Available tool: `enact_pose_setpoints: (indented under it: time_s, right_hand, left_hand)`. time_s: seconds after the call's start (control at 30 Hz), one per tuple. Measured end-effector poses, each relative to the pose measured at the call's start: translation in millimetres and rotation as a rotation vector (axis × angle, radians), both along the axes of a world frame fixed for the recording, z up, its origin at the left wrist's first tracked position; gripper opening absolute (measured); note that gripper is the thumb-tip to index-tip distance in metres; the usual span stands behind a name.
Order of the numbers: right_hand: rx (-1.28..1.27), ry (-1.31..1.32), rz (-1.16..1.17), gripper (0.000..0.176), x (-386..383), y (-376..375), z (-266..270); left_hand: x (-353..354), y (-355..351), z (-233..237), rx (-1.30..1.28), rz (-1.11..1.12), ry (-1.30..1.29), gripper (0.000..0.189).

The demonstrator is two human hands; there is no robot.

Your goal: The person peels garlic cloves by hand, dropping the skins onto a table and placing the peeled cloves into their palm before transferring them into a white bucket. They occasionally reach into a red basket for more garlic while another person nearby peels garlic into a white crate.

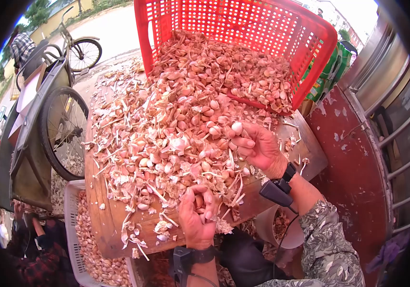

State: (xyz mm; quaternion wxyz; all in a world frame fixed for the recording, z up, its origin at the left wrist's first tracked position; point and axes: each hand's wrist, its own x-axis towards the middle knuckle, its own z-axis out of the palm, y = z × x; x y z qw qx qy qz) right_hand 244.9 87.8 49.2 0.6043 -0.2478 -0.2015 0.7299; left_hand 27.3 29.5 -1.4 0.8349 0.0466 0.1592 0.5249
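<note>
A broad heap of garlic cloves (181,119), mixed with papery skins and dry stalks, covers much of the wooden table (111,229). My right hand (265,155) is over the heap's right side, its thumb and fingers closed on a pale garlic clove (237,127). Nearer to me, at the table's front edge, my left hand (197,222) is turned palm up. Its fingers curl round a few garlic cloves (199,201), partly hidden by the fingers. Both wrists wear black straps with small devices.
A tipped red plastic basket (327,40) spills cloves onto the table from the back. Below on the left stands a white crate (73,229) full of cloves. A pale bucket (293,239) is under the right side. A cart wheel (47,129), a bicycle (84,55) and other people are at left.
</note>
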Motion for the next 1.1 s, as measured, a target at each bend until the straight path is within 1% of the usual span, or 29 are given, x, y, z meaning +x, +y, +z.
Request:
enact_pose_setpoints:
  time_s: [0.1, 0.17, 0.23, 0.3, 0.33, 0.4, 0.43, 0.47, 0.5, 0.53, 0.57, 0.63, 0.67, 0.7, 0.73, 0.77, 0.83, 0.87, 0.9, 0.97, 1.0, 1.07, 1.1]
  right_hand:
    - [0.067, -0.055, 0.014, 0.020, -12, -7, 12]
    - [0.122, -0.237, 0.057, 0.021, -19, -14, 17]
    - [0.135, -0.280, 0.053, 0.022, -33, -26, 31]
    - [0.225, -0.399, 0.117, 0.021, -46, -39, 39]
    - [0.333, -0.409, 0.114, 0.024, -55, -47, 42]
    - [0.492, -0.502, 0.236, 0.027, -73, -69, 72]
    - [0.688, -0.490, 0.330, 0.027, -80, -73, 81]
    - [0.753, -0.475, 0.512, 0.025, -84, -78, 93]
    - [0.847, -0.499, 0.576, 0.020, -87, -84, 93]
    - [0.941, -0.523, 0.639, 0.017, -94, -94, 92]
    - [0.954, 0.011, 0.492, 0.019, -124, -95, 91]
    - [0.807, 0.062, 0.503, 0.023, -129, -114, 93]
    - [0.800, 0.062, 0.493, 0.023, -131, -116, 91]
    - [0.768, 0.109, 0.533, 0.023, -134, -117, 88]
    - [0.736, 0.156, 0.574, 0.023, -135, -118, 86]
    - [0.732, 0.156, 0.569, 0.023, -134, -119, 86]
    - [0.561, 0.191, 0.679, 0.022, -131, -119, 87]
    - [0.714, 0.160, 0.596, 0.023, -136, -114, 82]
    - [0.712, 0.160, 0.595, 0.023, -137, -116, 81]
    - [0.591, 0.256, 0.643, 0.022, -139, -122, 79]
    - [0.587, 0.256, 0.640, 0.022, -139, -121, 78]
    - [0.693, 0.295, 0.601, 0.021, -143, -117, 78]
    - [0.685, 0.294, 0.597, 0.021, -143, -116, 79]
  left_hand:
    - [0, 0, 0, -0.009, -0.005, 0.007, 0.029]
    - [0, 0, 0, 0.000, -0.010, 0.008, 0.029]
    - [0, 0, -1, 0.005, -0.009, 0.016, 0.029]
    - [0, 0, -2, 0.009, -0.007, 0.026, 0.029]
    - [0, 0, 0, 0.003, -0.005, 0.039, 0.029]
    - [3, -1, 2, -0.009, 0.030, 0.117, 0.029]
    - [6, -2, 2, -0.012, 0.062, 0.181, 0.029]
    - [4, -1, -6, -0.018, 0.002, 0.030, 0.029]
    - [0, 1, 4, 0.013, -0.038, 0.044, 0.028]
    - [1, 1, 2, 0.003, -0.037, 0.024, 0.028]
    - [2, 0, 0, -0.006, -0.035, 0.005, 0.027]
    - [2, 0, -1, -0.026, -0.039, 0.010, 0.028]
    - [2, 0, -3, 0.022, -0.035, -0.034, 0.029]
    - [1, 0, -5, 0.068, -0.032, -0.076, 0.031]
    - [2, 0, -5, 0.069, -0.032, -0.075, 0.032]
    - [3, 0, -3, 0.064, -0.037, -0.075, 0.032]
    - [3, 0, 2, 0.004, -0.023, 0.022, 0.029]
    - [3, 0, 3, 0.002, -0.024, 0.022, 0.029]
    - [3, 0, 3, 0.001, -0.024, 0.022, 0.029]
    - [4, 1, 3, -0.003, -0.028, 0.020, 0.029]
    - [5, 1, 3, 0.003, -0.028, 0.012, 0.030]
    - [5, 1, -3, 0.061, -0.021, -0.047, 0.032]
    - [5, 0, -4, 0.053, -0.024, -0.048, 0.032]
